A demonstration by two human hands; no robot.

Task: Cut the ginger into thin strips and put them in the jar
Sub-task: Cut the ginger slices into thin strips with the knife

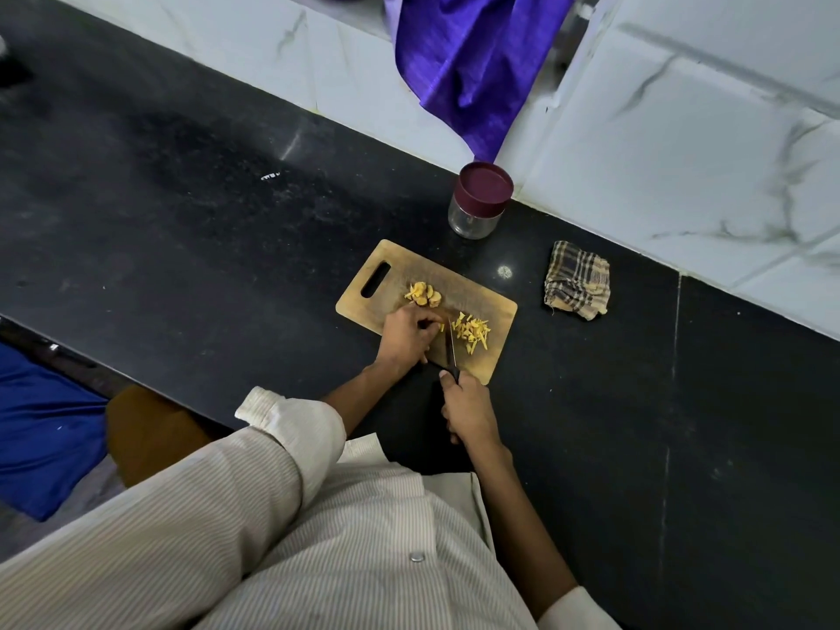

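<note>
A wooden cutting board (493,306) lies on the black counter. On it sit a small heap of ginger slices (423,294) and, to the right, a pile of thin yellow ginger strips (472,333). My left hand (407,336) pinches a small ginger piece against the board, just left of the blade. My right hand (468,409) grips the handle of a knife (451,345), whose blade stands on the board between my left fingers and the strips. A glass jar (475,216) with a maroon lid on it stands beyond the board, near the wall.
A folded checked cloth (576,280) lies on the counter right of the board. Purple fabric (472,61) hangs against the tiled wall above the jar. The black counter (204,211) stretches to the left and right. A blue cloth (41,429) shows below the counter's edge at left.
</note>
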